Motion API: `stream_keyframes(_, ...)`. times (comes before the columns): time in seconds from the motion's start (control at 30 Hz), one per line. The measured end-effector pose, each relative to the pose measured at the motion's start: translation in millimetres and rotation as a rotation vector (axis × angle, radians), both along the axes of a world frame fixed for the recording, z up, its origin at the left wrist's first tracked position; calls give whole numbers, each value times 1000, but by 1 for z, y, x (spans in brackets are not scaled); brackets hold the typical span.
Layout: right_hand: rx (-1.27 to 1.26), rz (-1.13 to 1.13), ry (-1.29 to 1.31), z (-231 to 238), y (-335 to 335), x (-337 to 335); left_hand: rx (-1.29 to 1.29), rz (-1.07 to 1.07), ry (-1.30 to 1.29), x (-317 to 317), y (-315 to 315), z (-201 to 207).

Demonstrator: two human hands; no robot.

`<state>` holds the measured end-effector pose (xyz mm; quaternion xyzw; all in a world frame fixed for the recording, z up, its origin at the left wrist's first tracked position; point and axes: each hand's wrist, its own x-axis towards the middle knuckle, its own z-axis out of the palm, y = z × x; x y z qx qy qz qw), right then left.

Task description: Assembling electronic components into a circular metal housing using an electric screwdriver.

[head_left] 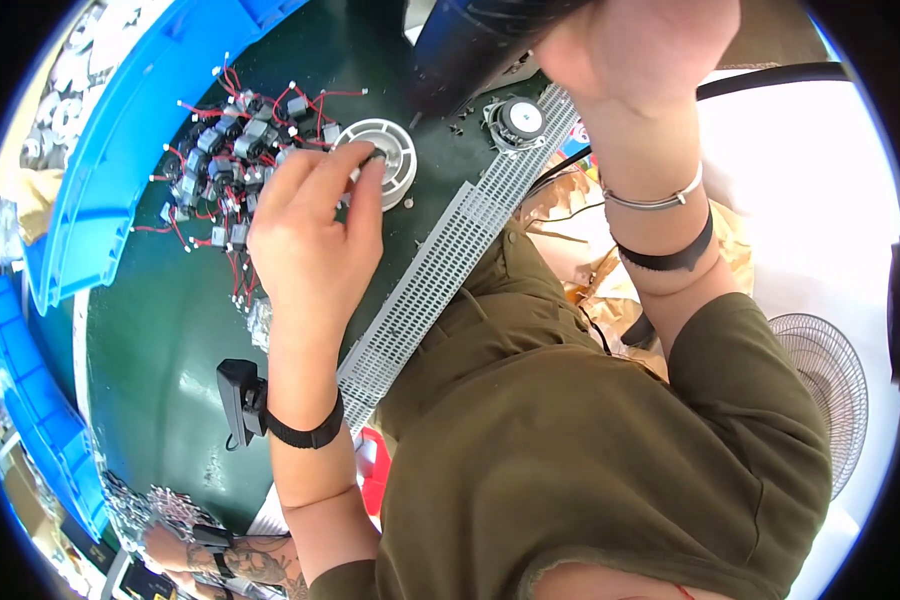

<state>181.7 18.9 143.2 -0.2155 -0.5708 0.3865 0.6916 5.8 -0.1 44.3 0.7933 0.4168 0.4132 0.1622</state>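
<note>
Clock positions run from the middle of the view.

- Surface (pixel 160 385): dark green, smooth, glossy.
- Bin (pixel 95 205): blue plastic, straight-walled, 10 o'clock.
- Strip (pixel 440 250): pale grey, perforated, running from 1 to between 7 and 8 o'clock.
- Tool (pixel 485 45): black, smooth, cylindrical, 12 o'clock.
- Right hand (pixel 645 45): 1 o'clock, against the tool; fingers hidden, so cannot tell its grip.
- Left hand (pixel 310 215): 10 o'clock; grip pinched on the small piece, over the wheel.
- Motors (pixel 220 160): heaped grey blocks, red wires, 10 o'clock.
- Wheel (pixel 400 160): white, round, spoked, on the surface, 11 o'clock.
- Speaker (pixel 521 119): round, black-rimmed; white centre bears a mark too small to read; near 1 o'clock.
- Small piece (pixel 377 153): dark, 11 o'clock.
</note>
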Motion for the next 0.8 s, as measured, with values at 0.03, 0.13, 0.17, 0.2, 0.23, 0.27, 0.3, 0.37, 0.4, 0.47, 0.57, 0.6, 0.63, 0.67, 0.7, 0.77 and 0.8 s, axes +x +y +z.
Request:
stream_keyframes(0.03, 20, -24, -3, 4, -2, 9, 25, -29, 71, 4, 1, 4)
stream_keyframes(0.13, 81, -62, -126, 13, -4, 28, 45, -46, 320, 8, 5, 10)
stream_keyframes(0.17, -428, -221, 118, 45, -20, 8, 33, -54, 466, 9, 6, 17)
stream_keyframes(0.2, -207, -168, 30, 33, -10, 25, 21, -83, 510, 11, 8, 25)
stream_keyframes(0.23, 9, -112, -62, 18, 0, 46, 16, -123, 562, 13, 12, 31)
stream_keyframes(0.27, 17, -158, -62, 15, -1, 50, 0, -168, 577, 14, 17, 34)
stream_keyframes(0.3, 20, -172, -67, 10, -2, 57, -18, -212, 594, 15, 21, 36)
stream_keyframes(0.37, -88, -237, -38, -8, 5, 59, -26, -255, 609, 8, 28, 36)
stream_keyframes(0.4, -64, -288, -3, -11, 4, 58, -28, -314, 615, 8, 30, 37)
stream_keyframes(0.47, -62, -306, 23, -15, 4, 61, -57, -334, 577, 8, 34, 34)
stream_keyframes(0.57, -40, -303, 66, -19, 5, 62, -77, -350, 480, 7, 34, 28)
stream_keyframes(0.6, -17, -284, 77, -20, 6, 62, -65, -348, 416, 6, 34, 28)
stream_keyframes(0.63, -20, -284, 81, -21, 7, 63, -68, -349, 420, 3, 37, 28)
stream_keyframes(0.67, -19, -320, -18, -22, 6, 66, -33, -279, 276, -1, 42, 26)
stream_keyframes(0.7, -18, -355, -119, -23, 5, 67, 2, -208, 131, -6, 47, 25)
stream_keyframes(0.77, -18, -348, -110, -24, 6, 68, -150, -32, 70, -17, 48, 29)
stream_keyframes(0.8, -14, -339, -101, -24, 6, 68, -149, 5, 28, -21, 50, 26)
